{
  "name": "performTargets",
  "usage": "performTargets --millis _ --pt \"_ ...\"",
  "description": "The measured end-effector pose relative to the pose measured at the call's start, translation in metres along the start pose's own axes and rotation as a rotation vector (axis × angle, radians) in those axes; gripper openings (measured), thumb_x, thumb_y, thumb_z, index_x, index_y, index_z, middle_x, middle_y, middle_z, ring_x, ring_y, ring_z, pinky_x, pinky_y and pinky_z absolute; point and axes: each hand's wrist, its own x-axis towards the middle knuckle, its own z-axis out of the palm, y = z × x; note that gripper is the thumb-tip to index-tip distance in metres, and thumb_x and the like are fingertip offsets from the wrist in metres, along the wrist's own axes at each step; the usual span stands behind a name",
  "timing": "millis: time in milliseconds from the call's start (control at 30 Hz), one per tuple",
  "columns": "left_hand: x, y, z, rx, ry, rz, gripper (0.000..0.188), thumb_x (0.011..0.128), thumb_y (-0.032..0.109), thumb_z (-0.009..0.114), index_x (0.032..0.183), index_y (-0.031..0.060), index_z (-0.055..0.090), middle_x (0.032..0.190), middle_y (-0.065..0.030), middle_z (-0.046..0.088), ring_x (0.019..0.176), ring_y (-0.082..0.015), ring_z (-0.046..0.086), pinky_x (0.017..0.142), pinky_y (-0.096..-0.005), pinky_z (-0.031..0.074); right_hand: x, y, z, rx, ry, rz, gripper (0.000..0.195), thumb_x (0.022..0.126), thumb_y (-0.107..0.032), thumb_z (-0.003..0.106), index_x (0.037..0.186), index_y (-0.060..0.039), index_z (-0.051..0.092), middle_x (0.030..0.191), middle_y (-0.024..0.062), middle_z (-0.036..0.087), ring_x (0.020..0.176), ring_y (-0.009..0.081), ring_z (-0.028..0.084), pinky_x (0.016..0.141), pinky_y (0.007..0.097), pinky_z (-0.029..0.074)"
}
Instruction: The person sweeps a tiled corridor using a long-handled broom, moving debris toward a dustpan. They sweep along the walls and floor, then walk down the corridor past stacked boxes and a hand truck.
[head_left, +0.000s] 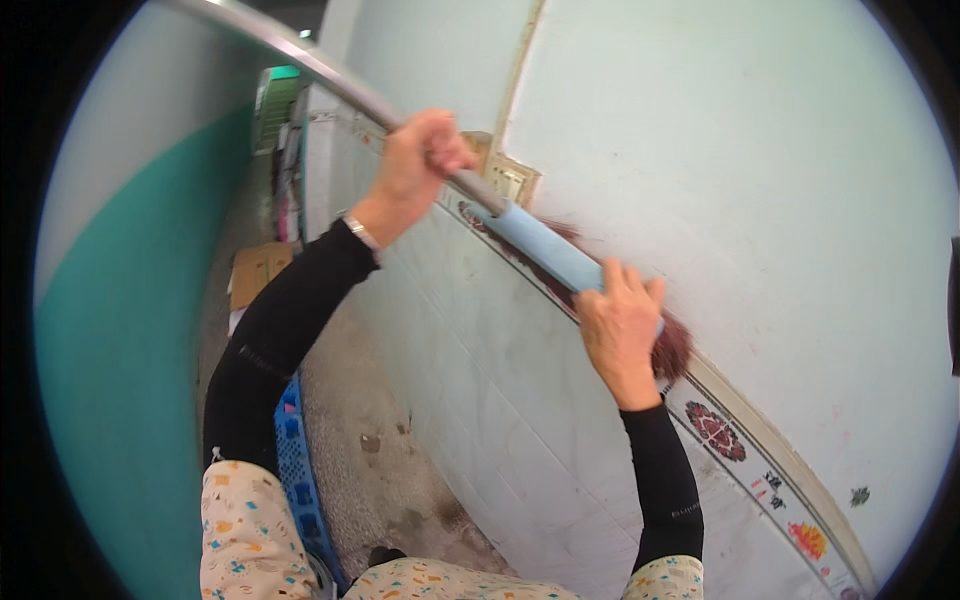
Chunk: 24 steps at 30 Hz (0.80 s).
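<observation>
A broom is held up slantwise against the wall in front of me. Its metal pole (330, 79) runs to the upper left, and my left hand (421, 169) is closed around it a little above the head. The light blue plastic broom head (551, 244) has its other end gripped by my right hand (619, 326), with the fingers over its edge. Dark reddish bristles (673, 349) stick out past my right hand and along both sides of the head, close to the wall's patterned border strip (712, 427).
A wall socket or switch plate (510, 182) sits behind the pole. Low at the left lie a flattened cardboard piece (259, 274) and a blue perforated plastic crate or rack (304, 480) on the speckled floor (352, 450). A green-and-white surface (127, 375) rises at the left.
</observation>
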Motion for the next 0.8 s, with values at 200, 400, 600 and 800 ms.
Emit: performTargets --millis 200,400,600,800 --pt "0.033 0.089 -0.02 0.185 -0.035 0.187 0.04 0.09 0.021 0.057 0.059 0.0128 0.035 0.053 0.0012 0.034 0.05 -0.0115 0.036 0.063 -0.0321 0.041 0.063 -0.039 0.004 0.096 -0.053 -0.047 0.017 0.067 -0.019 0.072 0.059 -0.0097 0.06 0.085 0.0077 0.051 0.078 0.0236 0.052 0.065 0.0367 0.033" --pt "0.065 0.135 0.04 0.153 -0.057 0.63 0.031 0.092 0.018 0.051 0.064 0.0157 0.038 0.051 0.003 0.033 0.047 -0.0105 0.036 0.057 -0.0292 0.04 0.094 -0.024 -0.032 0.021 0.066 -0.054 0.025 0.069 -0.025 0.076 0.062 -0.0056 0.061 0.101 0.0138 0.057 0.091 0.0286 0.056 0.072 0.0396 0.041" --pt "0.086 0.043 0.073 -0.153 -0.146 0.365 0.029 0.093 0.018 0.049 0.066 0.0153 0.04 0.051 0.0027 0.037 0.043 -0.0111 0.04 0.049 -0.0297 0.042 0.073 0.024 -0.074 -0.234 -0.128 -0.013 0.029 0.068 -0.02 0.074 0.06 -0.001 0.055 0.088 0.0127 0.05 0.082 0.0287 0.052 0.069 0.0374 0.041" --pt "0.08 -0.024 0.114 -0.535 -0.181 0.033 0.029 0.093 0.016 0.047 0.065 0.0146 0.038 0.052 0.0022 0.037 0.045 -0.0119 0.04 0.051 -0.0321 0.044 0.012 0.055 -0.165 -0.333 -0.373 -0.059 0.019 0.064 -0.019 0.075 0.061 -0.0049 0.063 0.087 0.0095 0.052 0.083 0.0245 0.053 0.068 0.0362 0.038"
